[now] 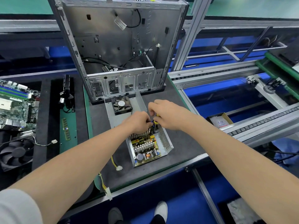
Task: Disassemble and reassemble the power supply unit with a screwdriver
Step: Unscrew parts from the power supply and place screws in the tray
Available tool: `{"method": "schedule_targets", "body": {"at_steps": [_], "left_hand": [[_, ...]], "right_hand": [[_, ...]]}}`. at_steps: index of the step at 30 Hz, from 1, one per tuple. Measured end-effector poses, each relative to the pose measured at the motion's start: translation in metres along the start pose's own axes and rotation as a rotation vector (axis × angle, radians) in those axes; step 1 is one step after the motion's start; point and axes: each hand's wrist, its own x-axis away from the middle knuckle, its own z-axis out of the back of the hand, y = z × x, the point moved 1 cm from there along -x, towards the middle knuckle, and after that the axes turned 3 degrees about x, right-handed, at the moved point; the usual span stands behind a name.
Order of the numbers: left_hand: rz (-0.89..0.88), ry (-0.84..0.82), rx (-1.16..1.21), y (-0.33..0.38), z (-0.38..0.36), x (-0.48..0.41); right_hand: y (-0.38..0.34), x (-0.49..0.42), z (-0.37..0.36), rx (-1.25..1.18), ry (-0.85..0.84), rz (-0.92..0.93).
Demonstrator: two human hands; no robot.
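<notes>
Located the power supply unit [149, 147] near the middle of the grey tabletop [182, 143], cover off, with circuit board, finned heat sinks and coils exposed and a perforated wall on the right side. Observed the screwdriver [156, 121], yellow-handled, standing nearly upright at the far end of the unit, shaft pointing down into the housing. Observed the right hand [168, 115] above that end, fingers curled round the handle from above. Observed the left hand [137, 122] just beside it, fingers curled downward onto the far heat sink next to the shaft; could not tell whether these fingers pinched anything, with the tips hidden.

Noted the detached cover [111, 118] directly behind the unit, lying flat with one wall upright and a black fan [121, 105] mounted at the far edge. Noted yellow and black leads [112, 160] running from the near left corner of the unit to a white connector [119, 168] on the tabletop.

Noted an open computer case [113, 38] standing upright behind the cover, loose black cables inside. Recorded, well to the left, a motherboard [16, 107], a memory module [66, 130] and a cooler fan [16, 152]. Recorded, to the right beyond the tabletop edge, a small open box [220, 121].
</notes>
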Motion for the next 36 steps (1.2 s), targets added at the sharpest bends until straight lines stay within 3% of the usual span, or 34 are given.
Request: {"method": "schedule_targets", "body": {"at_steps": [9,12,14,17,20,24,30,34,36], "left_hand": [[-0.008,-0.02,0.022,-0.001,0.001,-0.001],[-0.031,-0.011,0.043,-0.002,0.002,-0.002],[-0.029,-0.008,0.011,-0.002,0.001,-0.002],[-0.034,-0.007,-0.024,-0.001,0.0,-0.002],[-0.04,-0.002,-0.021,0.0,0.001,0.0],[-0.023,-0.033,-0.02,-0.001,0.002,-0.001],[-0.019,-0.007,-0.002,-0.002,0.0,-0.003],[-0.014,-0.01,-0.017,-0.003,-0.002,-0.003],[-0.019,-0.013,0.022,-0.002,-0.001,-0.001]], "right_hand": [[-0.012,-0.006,-0.011,0.089,0.141,-0.41],[-0.011,-0.003,-0.007,0.018,0.072,-0.337],[-0.01,0.001,-0.001,-0.015,0.001,-0.187],[-0.008,0.006,0.008,0.102,-0.103,0.01],[-0.008,0.004,0.011,0.198,-0.135,0.061],[-0.006,0.001,0.007,0.169,-0.044,0.009],[-0.003,-0.005,-0.012,0.106,0.141,-0.368],[-0.011,-0.005,-0.011,0.243,0.192,-0.393],[-0.01,-0.006,-0.01,0.26,0.16,-0.319]]}}
